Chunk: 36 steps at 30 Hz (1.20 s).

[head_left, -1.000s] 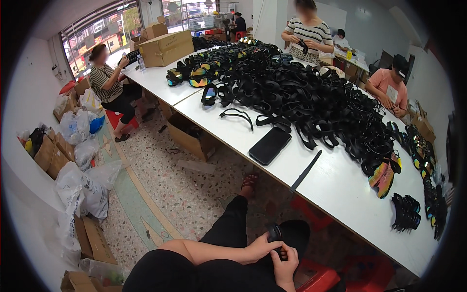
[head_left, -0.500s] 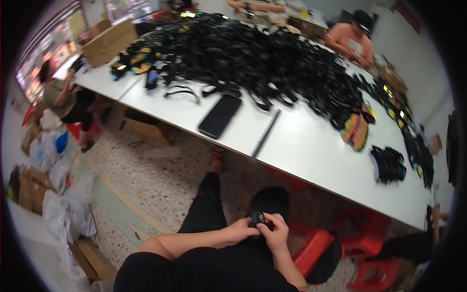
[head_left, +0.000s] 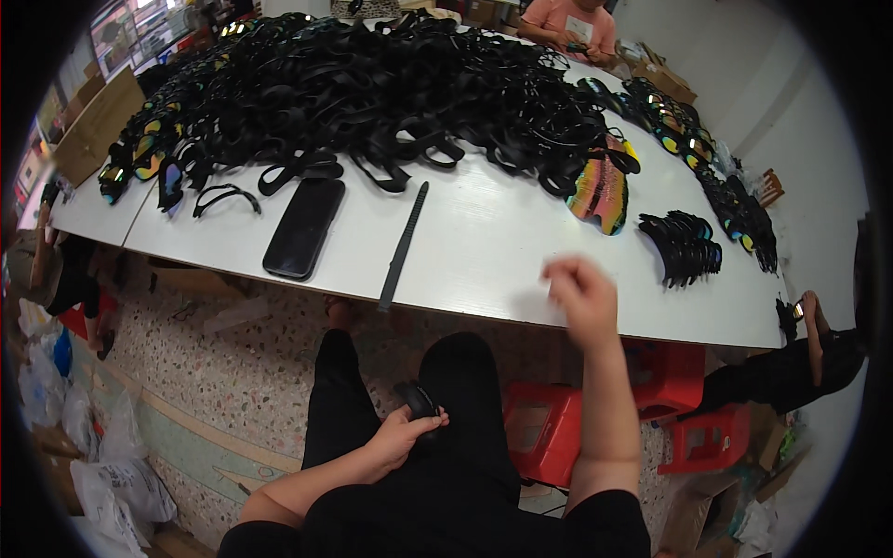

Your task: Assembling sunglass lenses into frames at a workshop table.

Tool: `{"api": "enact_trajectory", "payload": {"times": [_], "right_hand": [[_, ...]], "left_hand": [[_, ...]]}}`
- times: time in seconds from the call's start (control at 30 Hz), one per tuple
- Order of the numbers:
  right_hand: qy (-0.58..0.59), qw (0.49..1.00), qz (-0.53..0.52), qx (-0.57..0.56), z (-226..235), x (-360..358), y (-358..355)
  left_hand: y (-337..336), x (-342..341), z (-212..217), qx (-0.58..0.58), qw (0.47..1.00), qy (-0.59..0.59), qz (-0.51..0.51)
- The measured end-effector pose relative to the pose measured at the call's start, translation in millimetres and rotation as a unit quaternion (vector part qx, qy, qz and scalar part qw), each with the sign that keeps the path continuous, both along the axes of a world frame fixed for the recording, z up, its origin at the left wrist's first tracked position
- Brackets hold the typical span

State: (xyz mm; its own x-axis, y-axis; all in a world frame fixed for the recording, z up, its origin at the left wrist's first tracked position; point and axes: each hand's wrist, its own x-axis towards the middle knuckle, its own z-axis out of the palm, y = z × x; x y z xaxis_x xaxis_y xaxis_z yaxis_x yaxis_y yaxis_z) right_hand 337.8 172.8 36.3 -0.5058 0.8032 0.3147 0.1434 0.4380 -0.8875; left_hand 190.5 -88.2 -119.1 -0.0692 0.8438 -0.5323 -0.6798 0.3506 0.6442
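My left hand [head_left: 403, 432], low over my lap, is closed on a black curved piece [head_left: 420, 400], perhaps part of a goggle frame; the fingers hide some of it. My right hand [head_left: 586, 298] is raised at the table's front edge, smeared by motion, with fingers partly bent. It is nearest to iridescent goggle lenses [head_left: 603, 191] and a row of black curved pieces [head_left: 682, 249]. A narrow black strap [head_left: 405, 246] and a black phone [head_left: 305, 228] lie side by side left of it.
A big heap of black straps [head_left: 400, 84] covers the back of the white table [head_left: 484, 251]. Goggles with coloured lenses [head_left: 679, 121] line the far right. Red stools [head_left: 544, 432] stand at my right, plastic bags [head_left: 116, 484] at left. Other people sit around the table.
My right hand has left my left hand and moved up and right to the table edge. The left hand keeps the black piece. The view has shifted right.
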Motion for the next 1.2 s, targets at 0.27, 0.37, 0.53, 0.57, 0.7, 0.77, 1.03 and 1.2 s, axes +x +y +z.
{"api": "enact_trajectory", "payload": {"times": [0.27, 0.37, 0.53, 0.57, 0.7, 0.77, 1.03, 1.2], "right_hand": [[-0.178, 0.852, -0.244, 0.428, 19, -53, 179], [-0.29, 0.839, -0.212, 0.409, 11, -74, 206], [-0.318, 0.834, -0.207, 0.4, 21, -54, 218], [-0.366, 0.811, -0.214, 0.402, 24, -51, 220], [-0.237, 0.807, -0.227, 0.491, 23, -37, 230], [-0.187, 0.825, -0.248, 0.472, 32, -46, 216], [-0.111, 0.857, -0.193, 0.465, 21, -37, 127], [-0.068, 0.852, -0.193, 0.482, 18, -9, 52]], "left_hand": [[4, -12, -8, -0.012, 1.0, 0.021, 0.015], [1, -20, -1, -0.009, 0.999, 0.032, 0.038], [3, -10, -2, -0.014, 0.997, 0.072, 0.024], [6, -9, -13, -0.01, 0.997, 0.073, 0.014], [5, 0, -21, 0.03, 0.999, 0.044, 0.004], [2, 0, -16, 0.035, 0.998, 0.053, 0.016], [4, -5, -19, 0.055, 0.997, 0.042, 0.016], [-4, 9, -13, 0.056, 0.997, 0.05, 0.019]]}}
